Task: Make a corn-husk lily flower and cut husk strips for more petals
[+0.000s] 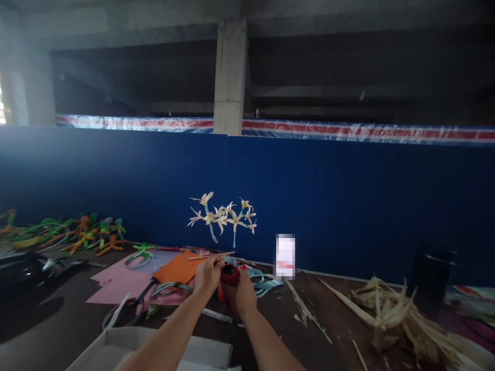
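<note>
My right hand [242, 293] is wrapped around a red, rounded container-like object [229, 278] with a dark round top; its exact kind is unclear. My left hand [209, 273] is closed in a pinch just left of that dark top. A bit of light blue ribbon [229, 260] shows by the left fingertips, but I cannot make out whether they grip it. Beyond the hands, pale husk-like flowers [235, 219] on light blue wrapped stems stand out against the blue panel. More light blue ribbon [266, 284] lies right of my right hand.
Orange paper [176, 267] and pink paper [119, 281] lie at left, near colourful fuzzy figures [102, 234]. A white box [201, 353] is close in front. A lit phone [285, 256] leans by the blue panel [348, 206]. Dried husks [402, 314] pile up at right.
</note>
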Motion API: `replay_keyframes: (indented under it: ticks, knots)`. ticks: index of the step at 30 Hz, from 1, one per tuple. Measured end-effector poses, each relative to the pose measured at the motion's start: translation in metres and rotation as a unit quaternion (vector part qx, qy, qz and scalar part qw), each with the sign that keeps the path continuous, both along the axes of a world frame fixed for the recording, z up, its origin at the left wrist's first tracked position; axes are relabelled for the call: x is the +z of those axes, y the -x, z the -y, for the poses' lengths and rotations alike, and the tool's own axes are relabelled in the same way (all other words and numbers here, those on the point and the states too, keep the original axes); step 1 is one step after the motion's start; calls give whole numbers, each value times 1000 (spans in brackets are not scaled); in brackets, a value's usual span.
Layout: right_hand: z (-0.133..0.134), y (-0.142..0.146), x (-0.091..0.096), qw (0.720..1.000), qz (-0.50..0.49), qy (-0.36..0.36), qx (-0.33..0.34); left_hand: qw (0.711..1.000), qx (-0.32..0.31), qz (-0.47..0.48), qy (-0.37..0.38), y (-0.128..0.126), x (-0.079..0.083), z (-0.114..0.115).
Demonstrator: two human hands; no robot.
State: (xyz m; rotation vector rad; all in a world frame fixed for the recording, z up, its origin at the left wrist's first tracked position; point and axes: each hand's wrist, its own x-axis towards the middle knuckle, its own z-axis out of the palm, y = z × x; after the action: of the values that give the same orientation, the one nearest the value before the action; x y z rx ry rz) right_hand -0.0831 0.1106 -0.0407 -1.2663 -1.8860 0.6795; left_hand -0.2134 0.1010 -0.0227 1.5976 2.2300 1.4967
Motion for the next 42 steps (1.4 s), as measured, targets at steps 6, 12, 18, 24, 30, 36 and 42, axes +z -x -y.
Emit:
replay_keyframes:
  ticks: [6,12,18,24,30,36,42]
  knots:
    - [-4,2,-3,1000,-11,-13,4,1000,7,1,0,1,-2,-3]
    - [-5,3,-4,1000,-12,-14,-1,1000,22,16,9,2,-4,-7]
    - [-4,1,-5,1000,-17,-10,-2,1000,20,17,15,1,-3,-7]
    - [0,0,0,1000,-19,-15,9,999,25,4,26,9,1,-9]
    - [-1,1,-1,1000,-25,-11,8,999,24,-12,38,12,7,-6]
    - [-3,1,-4,1000,-22,5,-1,999,12,-24,45,14,18,-1]
    - [1,0,2,1000,-28,8,10,998,-6,-32,57,18,22,7]
